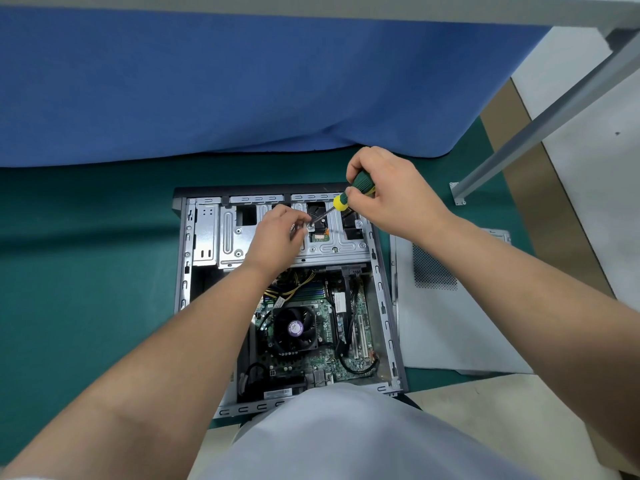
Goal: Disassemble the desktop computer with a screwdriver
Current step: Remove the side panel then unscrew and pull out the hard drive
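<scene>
An open desktop computer case [384,289] lies on its side on a green mat, its motherboard and black CPU fan [294,329] exposed. My right hand [391,195] grips the green and yellow handle of a screwdriver [349,194]. Its shaft slants down to the left, and the tip sits on the silver drive cage [332,249] near the case's far end. My left hand [277,237] rests on the cage beside the tip, fingers curled and pinching at the tip; what it pinches is too small to tell.
The removed grey side panel [446,317] lies flat to the right of the case. A blue cloth [242,91] hangs behind the mat. A grey metal table leg [540,123] slants down at the right, its foot on the mat.
</scene>
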Demonstrator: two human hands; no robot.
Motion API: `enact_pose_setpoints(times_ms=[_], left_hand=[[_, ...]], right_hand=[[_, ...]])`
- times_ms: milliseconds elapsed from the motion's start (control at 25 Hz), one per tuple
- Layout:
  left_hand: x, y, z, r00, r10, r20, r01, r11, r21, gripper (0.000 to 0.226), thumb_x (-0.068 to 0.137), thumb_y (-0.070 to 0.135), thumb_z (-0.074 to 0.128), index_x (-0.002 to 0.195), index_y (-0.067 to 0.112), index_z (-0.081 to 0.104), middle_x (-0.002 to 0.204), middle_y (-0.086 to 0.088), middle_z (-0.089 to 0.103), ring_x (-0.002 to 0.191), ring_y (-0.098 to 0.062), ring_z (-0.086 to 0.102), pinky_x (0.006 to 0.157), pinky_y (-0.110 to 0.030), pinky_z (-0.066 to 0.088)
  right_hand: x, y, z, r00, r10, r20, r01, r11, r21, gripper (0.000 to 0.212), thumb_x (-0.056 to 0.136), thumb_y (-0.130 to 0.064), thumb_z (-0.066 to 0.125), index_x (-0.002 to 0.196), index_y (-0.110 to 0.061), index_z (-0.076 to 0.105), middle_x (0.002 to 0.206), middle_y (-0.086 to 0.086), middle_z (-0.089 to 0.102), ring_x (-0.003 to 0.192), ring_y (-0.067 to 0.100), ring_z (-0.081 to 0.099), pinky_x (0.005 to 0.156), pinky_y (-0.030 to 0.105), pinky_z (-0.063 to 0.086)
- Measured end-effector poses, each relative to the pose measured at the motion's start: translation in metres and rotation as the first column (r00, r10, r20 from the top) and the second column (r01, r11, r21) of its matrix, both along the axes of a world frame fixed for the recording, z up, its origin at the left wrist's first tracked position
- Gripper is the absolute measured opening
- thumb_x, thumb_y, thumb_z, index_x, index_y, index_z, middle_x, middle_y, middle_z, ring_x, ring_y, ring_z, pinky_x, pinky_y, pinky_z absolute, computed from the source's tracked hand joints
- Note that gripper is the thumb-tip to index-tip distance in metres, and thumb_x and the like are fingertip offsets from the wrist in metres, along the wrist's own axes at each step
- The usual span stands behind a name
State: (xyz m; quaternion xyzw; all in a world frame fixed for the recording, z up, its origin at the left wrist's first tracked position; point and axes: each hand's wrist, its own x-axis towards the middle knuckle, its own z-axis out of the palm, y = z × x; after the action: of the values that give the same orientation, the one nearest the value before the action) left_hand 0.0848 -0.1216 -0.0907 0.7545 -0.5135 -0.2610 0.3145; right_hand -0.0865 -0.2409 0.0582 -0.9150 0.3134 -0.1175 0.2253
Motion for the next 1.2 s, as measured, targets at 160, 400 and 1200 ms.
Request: enact_pose_setpoints(times_ms=[160, 400, 1200], left_hand=[[-0.001, 0.000, 0.000, 1.000, 0.008, -0.002, -0.008, 1.000, 0.011, 0.025, 0.100, 0.014, 0.061, 0.123, 0.019, 0.070, 0.112, 0.005, 0.054, 0.113, -0.018, 0.054, 0.104, -0.037, 0.048], [-0.002, -0.001, 0.002, 1.000, 0.014, -0.007, -0.013, 1.000, 0.016, 0.024, 0.100, 0.013, 0.061, 0.122, 0.018, 0.070, 0.111, 0.005, 0.054, 0.113, -0.019, 0.054, 0.104, -0.039, 0.048], [0.003, -0.001, -0.003, 1.000, -0.026, 0.005, 0.026, 1.000, 0.010, 0.032, 0.095, 0.020, 0.067, 0.127, 0.020, 0.066, 0.110, 0.008, 0.052, 0.113, -0.017, 0.049, 0.106, -0.039, 0.043]], right_hand=[[0.000, -0.001, -0.001, 1.000, -0.002, -0.011, 0.002, 1.000, -0.009, 0.012, 0.089, -0.027, 0.062, 0.097, -0.024, 0.054, 0.098, -0.007, 0.055, 0.080, 0.019, 0.055, 0.079, 0.043, 0.050], [0.000, -0.001, 0.001, 0.998, 0.031, -0.060, -0.033, 0.999, -0.032, 0.013, 0.088, -0.025, 0.062, 0.099, -0.023, 0.055, 0.099, -0.006, 0.055, 0.081, 0.019, 0.054, 0.080, 0.043, 0.049], [0.058, -0.006, 0.035, 0.894, 0.071, -0.441, -0.182, 0.959, -0.215, 0.039, 0.099, -0.058, 0.042, 0.106, -0.020, 0.039, 0.074, -0.002, 0.048, 0.064, 0.024, 0.048, 0.051, 0.032, 0.027]])
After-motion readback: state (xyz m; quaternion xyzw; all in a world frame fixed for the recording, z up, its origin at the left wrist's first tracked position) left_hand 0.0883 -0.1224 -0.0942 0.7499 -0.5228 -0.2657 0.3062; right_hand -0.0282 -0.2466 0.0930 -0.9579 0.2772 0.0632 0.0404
